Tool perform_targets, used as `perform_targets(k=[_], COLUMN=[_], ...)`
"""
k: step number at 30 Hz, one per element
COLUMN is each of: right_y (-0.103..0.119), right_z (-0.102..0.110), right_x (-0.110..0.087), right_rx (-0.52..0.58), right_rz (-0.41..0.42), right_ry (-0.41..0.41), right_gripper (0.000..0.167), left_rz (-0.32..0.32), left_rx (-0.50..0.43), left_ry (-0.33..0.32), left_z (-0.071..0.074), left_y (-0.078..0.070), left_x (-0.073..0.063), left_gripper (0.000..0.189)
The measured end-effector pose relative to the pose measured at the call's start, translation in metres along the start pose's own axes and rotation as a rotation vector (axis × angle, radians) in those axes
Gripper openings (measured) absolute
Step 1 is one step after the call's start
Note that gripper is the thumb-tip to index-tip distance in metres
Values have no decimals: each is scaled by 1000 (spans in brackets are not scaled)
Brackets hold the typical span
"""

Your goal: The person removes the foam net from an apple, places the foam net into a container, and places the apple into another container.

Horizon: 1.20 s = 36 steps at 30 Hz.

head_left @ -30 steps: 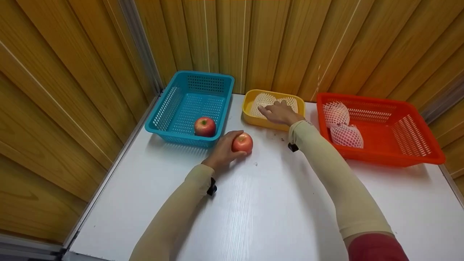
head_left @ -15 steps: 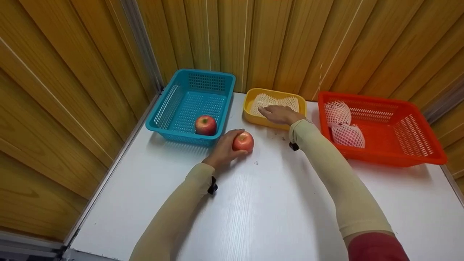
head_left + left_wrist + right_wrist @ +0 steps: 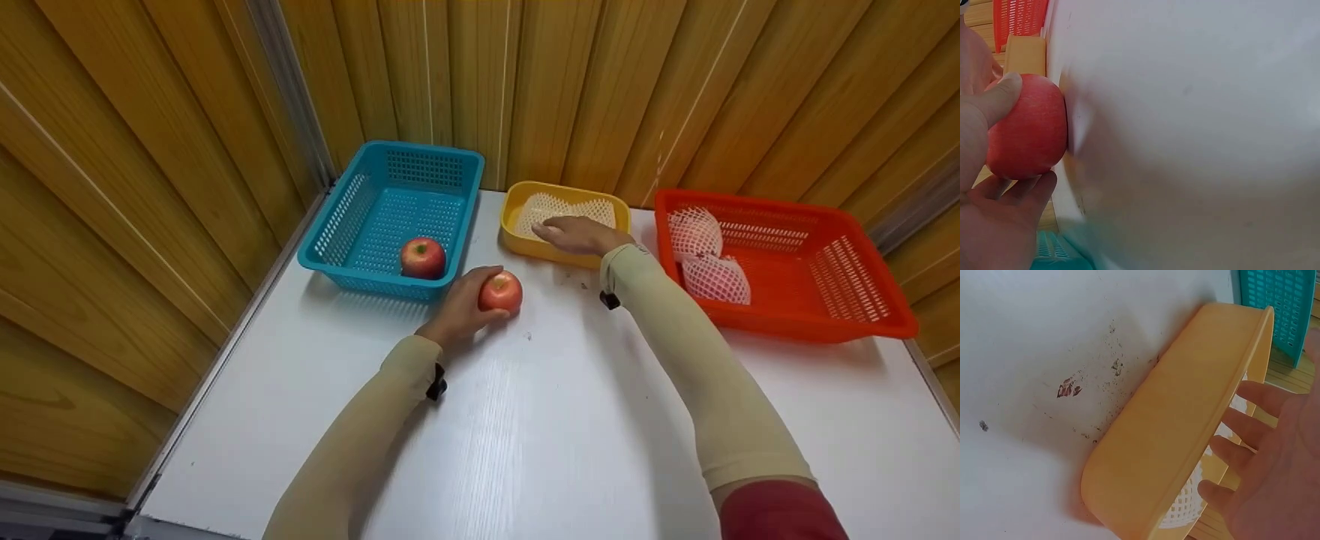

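My left hand (image 3: 461,307) grips a red apple (image 3: 502,292) from its left side, near the front of the blue basket. In the left wrist view the thumb lies along one side of the apple (image 3: 1030,126) and the fingers curl against the other, with the apple close over the white table. My right hand (image 3: 579,235) reaches over the near rim of a yellow bin (image 3: 551,251), its fingers extended and slightly spread. White foam fruit nets (image 3: 547,206) lie inside the bin, partly hidden by that hand. In the right wrist view the fingertips are right at the bin's rim.
A second apple (image 3: 423,258) sits in the blue basket (image 3: 341,274) at the left. On the right, a red basket (image 3: 810,330) holds two fruits (image 3: 696,232) in foam nets. Wood-panelled walls (image 3: 555,90) border the white table (image 3: 495,450) behind and at the left.
My right hand's fingers have drawn back and flattened toward the near rim of the yellow bin, showing more of the nets. The left hand stays on the apple.
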State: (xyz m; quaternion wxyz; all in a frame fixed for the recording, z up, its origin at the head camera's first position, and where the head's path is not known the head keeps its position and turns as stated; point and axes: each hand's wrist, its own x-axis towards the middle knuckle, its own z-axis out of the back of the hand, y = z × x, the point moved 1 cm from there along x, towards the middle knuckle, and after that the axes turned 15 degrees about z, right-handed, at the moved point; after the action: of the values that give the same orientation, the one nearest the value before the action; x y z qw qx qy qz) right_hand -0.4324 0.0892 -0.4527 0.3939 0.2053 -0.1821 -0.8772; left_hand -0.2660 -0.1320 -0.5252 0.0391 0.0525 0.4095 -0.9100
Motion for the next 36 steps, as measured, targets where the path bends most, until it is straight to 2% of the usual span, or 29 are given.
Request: perform_targets(k=[3, 10, 15, 17, 19, 22, 27, 29, 32, 36], right_y=[0, -2, -5, -6, -7, -9, -10, -10, -8, -6], right_z=[1, 4, 4, 4, 4, 4, 3, 2, 1, -1], right_x=[-1, -4, -6, -7, -10, -13, -16, -17, -19, -22], right_rx=[-19, -40, -80, -90, -92, -99, -109, -112, -114, -120], right_rz=[16, 44, 65, 75, 84, 84, 60, 64, 78, 87], right_ry=[-26, -64, -85, -92, -101, -113, -128, -131, -137, -158], right_gripper=[84, 84, 84, 84, 83, 81, 79, 77, 75, 75], left_rz=[-9, 32, 92, 122, 126, 108, -5, -50, -81, -72], left_rx=[14, 109, 212, 272, 350, 479, 650, 689, 724, 762], left_ry=[3, 21, 39, 41, 35, 32, 26, 13, 4, 24], left_z=[0, 1, 4, 5, 6, 7, 9, 9, 9, 8], left_y=[-1, -11, -23, -29, -36, -48, -62, -66, -69, -71], left_x=[1, -1, -3, -3, -3, -1, 1, 2, 3, 5], left_gripper=[79, 79, 81, 81, 78, 81, 72, 62, 53, 54])
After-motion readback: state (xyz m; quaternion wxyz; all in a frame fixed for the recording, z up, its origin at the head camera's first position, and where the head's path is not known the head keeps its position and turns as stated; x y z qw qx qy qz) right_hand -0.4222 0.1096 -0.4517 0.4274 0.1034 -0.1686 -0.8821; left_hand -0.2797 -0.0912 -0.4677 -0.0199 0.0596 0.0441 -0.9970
